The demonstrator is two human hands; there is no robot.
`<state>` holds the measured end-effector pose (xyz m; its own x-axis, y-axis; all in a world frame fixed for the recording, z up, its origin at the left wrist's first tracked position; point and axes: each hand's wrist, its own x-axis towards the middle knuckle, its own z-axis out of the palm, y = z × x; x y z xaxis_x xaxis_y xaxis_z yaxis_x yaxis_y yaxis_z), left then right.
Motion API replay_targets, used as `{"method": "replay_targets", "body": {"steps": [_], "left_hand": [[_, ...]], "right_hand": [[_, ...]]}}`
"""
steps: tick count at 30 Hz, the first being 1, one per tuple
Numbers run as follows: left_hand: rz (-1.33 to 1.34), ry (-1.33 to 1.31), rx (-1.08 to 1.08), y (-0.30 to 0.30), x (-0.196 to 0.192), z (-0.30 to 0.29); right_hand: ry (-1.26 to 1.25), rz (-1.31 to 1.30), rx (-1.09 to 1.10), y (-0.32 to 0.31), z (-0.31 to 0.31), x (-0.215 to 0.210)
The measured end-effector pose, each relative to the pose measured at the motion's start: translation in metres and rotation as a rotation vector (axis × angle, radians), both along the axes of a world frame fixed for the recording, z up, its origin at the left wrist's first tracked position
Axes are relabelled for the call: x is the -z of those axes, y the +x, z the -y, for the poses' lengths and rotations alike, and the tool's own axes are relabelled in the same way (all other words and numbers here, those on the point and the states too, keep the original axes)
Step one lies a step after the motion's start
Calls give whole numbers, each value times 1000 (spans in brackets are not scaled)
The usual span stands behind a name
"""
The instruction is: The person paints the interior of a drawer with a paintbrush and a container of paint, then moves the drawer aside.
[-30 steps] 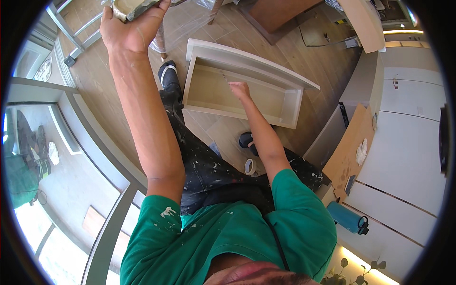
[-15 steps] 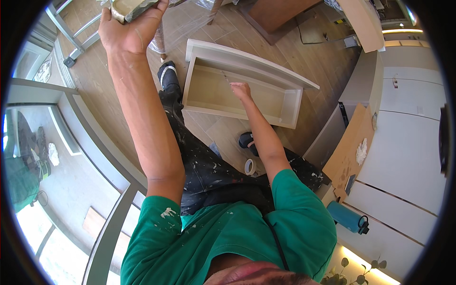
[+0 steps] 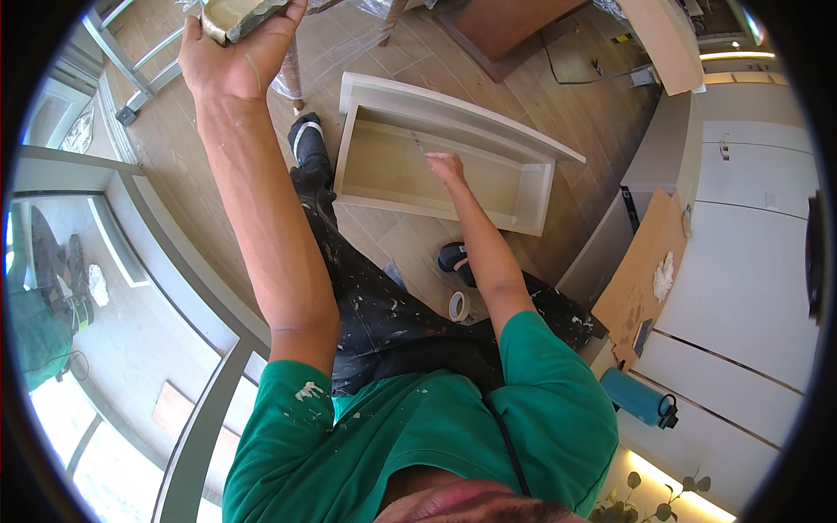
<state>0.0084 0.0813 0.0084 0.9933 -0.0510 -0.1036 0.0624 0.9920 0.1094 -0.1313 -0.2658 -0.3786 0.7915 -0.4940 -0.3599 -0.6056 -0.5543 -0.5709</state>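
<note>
Through the head camera I see a short-sleeved green shirt (image 3: 427,431) — left sleeve (image 3: 277,403) smeared white — with a thin dark cord (image 3: 513,455) over it. Black trousers (image 3: 379,301) flecked white show below, and dark footwear (image 3: 451,254), a pale band (image 3: 307,131) crossing the left.

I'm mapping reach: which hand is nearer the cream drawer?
Right. The right hand, gripping a thin tool, appears over the drawer's interior; contact is unclear. The left hand is outside it, off its left end near the picture's top, holding a container.
</note>
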Motion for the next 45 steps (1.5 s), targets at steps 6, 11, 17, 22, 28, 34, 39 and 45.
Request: {"method": "replay_targets", "body": {"steps": [6,11,17,22,28,34,39,45], "left_hand": [[3,5,-7,0,2,-2],[5,-14,4,1,1,-1],[-11,-30,1,1,1,-4],[-11,-15,-2,1,2,-3],[-5,-10,5,2,2,-3],[-5,1,-5,1,1,-2],[-2,-16,3,2,1,0],[-1,-10,-6,0,1,-2]], "right_hand": [[-20,-10,-19,-3,4,-5],[23,-1,38,-6,11,-4],[10,11,35,-7,6,-13],[57,6,79,-10,13,-13],[66,25,96,-12,19,-7],[19,29,71,-12,27,0],[-32,17,39,-14,36,7],[-39,-23,38,-16,33,-1]]}}
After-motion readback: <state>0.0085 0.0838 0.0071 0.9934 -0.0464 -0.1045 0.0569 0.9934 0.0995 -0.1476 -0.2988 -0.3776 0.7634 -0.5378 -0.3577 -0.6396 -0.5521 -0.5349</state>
